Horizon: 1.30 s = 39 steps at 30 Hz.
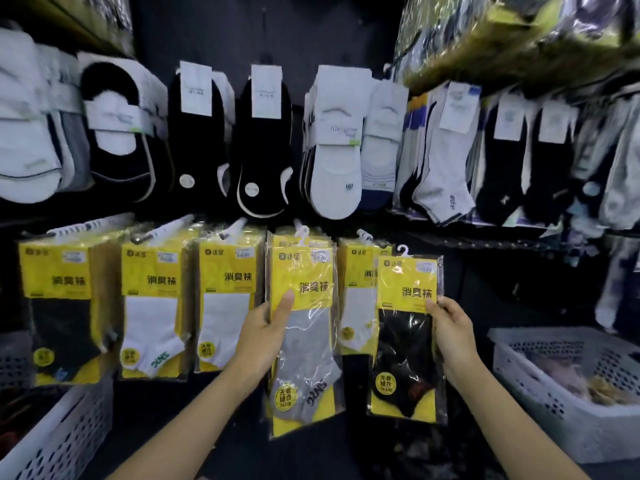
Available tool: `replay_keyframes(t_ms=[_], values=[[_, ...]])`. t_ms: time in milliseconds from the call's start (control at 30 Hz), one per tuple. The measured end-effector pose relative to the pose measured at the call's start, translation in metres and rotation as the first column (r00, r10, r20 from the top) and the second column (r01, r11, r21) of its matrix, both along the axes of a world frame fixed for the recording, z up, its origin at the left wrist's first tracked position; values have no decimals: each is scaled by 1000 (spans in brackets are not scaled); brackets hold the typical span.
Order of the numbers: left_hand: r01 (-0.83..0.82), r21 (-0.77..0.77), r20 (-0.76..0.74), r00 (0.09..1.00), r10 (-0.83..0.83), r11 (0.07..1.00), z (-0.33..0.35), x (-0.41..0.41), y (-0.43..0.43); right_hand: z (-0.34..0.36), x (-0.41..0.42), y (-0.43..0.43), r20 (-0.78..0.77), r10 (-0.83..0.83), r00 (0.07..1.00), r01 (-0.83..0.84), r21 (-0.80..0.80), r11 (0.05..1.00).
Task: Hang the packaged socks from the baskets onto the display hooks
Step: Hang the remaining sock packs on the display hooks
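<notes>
My left hand (265,332) grips a yellow pack with a grey sock (306,344), thumb on its front, held against the stack of like packs on a display hook (300,233). My right hand (450,332) pinches the right edge of a yellow pack with a black sock (405,344); its white hanger (403,251) points up, free of any hook. That pack sits in front of a hanging pack with a white sock (356,306). More yellow packs (152,299) hang in a row to the left.
Loose black and white socks (332,140) hang on the upper row of hooks. A white perforated basket (568,386) with goods stands at the lower right, another white basket (59,434) at the lower left. Stock overhangs at the top right.
</notes>
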<state>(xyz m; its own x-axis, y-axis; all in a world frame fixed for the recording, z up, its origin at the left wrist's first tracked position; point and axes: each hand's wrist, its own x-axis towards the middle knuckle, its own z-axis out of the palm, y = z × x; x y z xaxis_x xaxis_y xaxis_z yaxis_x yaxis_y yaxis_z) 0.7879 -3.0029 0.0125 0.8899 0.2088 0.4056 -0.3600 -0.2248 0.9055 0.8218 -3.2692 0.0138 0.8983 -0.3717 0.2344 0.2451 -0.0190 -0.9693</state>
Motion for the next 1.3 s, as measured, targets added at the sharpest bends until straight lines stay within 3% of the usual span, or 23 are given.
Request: replay_keyframes(t_ms=[367,500,633,800,933,1067,1300], values=[[-14,-9,-5,1000,14,1000,9,12,4,4,51,20,4,114,993,-113,-126,986],[-2,-33,-7,1000,1,999,12,10,1,5,77,36,-59,58,997,-60,-35,998],[30,-52,3,1000,-30,998,7,12,-2,3,97,45,-186,-72,980,94,111,989],[82,-117,-33,996,-86,990,0,14,-10,-8,79,45,-249,-159,955,215,221,951],[181,-186,-93,975,-200,966,-6,12,-26,-7,34,62,-135,166,977,-125,272,954],[129,-264,-76,985,-154,956,-4,8,-52,0,-6,69,-18,397,918,-388,177,905],[124,-181,-20,991,-130,976,-5,-1,-62,6,-18,47,-4,303,953,-299,160,941]])
